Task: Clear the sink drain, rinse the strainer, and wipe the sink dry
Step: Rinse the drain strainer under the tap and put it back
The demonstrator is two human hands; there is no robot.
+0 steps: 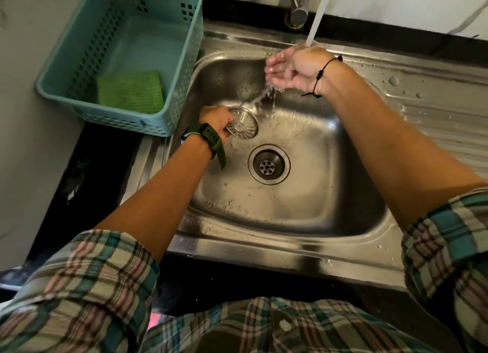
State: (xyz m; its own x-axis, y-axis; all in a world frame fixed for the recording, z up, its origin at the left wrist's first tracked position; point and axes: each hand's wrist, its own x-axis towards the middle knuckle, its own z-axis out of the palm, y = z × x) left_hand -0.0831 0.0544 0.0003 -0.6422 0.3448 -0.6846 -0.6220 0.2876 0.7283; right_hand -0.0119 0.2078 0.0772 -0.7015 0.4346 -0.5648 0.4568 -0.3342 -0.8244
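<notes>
Rinsing step: the left hand [215,121] fingers pinch the strainer [243,125]; the right hand [287,68] is cupped, holding nothing, under the water [315,17]. Next, move the strainer under it.

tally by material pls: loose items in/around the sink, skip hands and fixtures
Metal: 1, the strainer, held by the left hand above the sink floor.
Plastic: 1, the teal basket left of the basin.
Cloth or sponge: 1, the green pad inside the basket.
Total: 3
</notes>
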